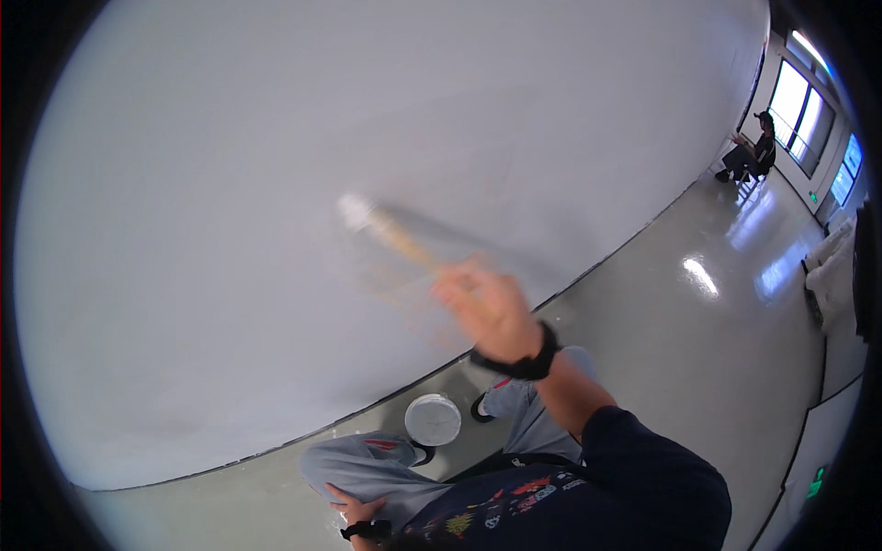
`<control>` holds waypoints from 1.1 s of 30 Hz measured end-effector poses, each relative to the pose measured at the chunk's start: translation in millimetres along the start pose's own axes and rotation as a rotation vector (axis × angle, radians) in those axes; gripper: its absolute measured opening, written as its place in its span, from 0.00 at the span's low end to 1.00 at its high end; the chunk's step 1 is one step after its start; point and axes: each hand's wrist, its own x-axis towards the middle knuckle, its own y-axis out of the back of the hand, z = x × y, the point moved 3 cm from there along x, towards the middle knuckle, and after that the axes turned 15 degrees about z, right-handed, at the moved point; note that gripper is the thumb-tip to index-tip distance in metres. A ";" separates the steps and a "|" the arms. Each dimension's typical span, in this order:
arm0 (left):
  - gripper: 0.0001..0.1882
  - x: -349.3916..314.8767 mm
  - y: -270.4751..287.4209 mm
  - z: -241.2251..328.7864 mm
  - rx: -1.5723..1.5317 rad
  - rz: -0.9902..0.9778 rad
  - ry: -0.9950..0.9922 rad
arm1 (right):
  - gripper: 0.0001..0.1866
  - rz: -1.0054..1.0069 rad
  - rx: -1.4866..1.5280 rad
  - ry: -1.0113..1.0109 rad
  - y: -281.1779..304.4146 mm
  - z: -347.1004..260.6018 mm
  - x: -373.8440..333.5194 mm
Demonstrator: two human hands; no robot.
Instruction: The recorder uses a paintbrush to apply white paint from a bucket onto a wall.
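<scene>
My right hand [487, 308] is closed round the wooden handle of a paintbrush [404, 241], smeared by motion. The brush's white head is at the large pale wall [230, 184]; blur hides whether its bristles touch. My left hand [356, 505] lies on my left leg with fingers apart, holding nothing. Between my feet, close to the foot of the wall, a round white bucket [433, 420] stands on the floor; I cannot tell whether its pale top is a lid or paint.
Grey, glossy floor [661, 340] runs along the wall to the right. A person [758, 151] sits on a chair far off by the windows [801, 115]. Pale covered things [831, 275] stand at the right edge. A few white specks mark the floor beside the wall.
</scene>
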 end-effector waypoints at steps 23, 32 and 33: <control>0.71 1.3 -2.9 3.3 -0.039 0.020 -0.033 | 0.05 0.761 -0.339 -0.150 84.0 65.7 -13.1; 0.72 -1.1 -3.6 3.6 -0.064 -0.042 0.049 | 0.06 0.188 -0.077 -0.123 -8.0 14.1 -42.2; 0.72 -1.2 -3.1 4.9 -0.062 -0.040 0.048 | 0.06 0.091 0.071 -0.189 -9.4 15.7 -43.2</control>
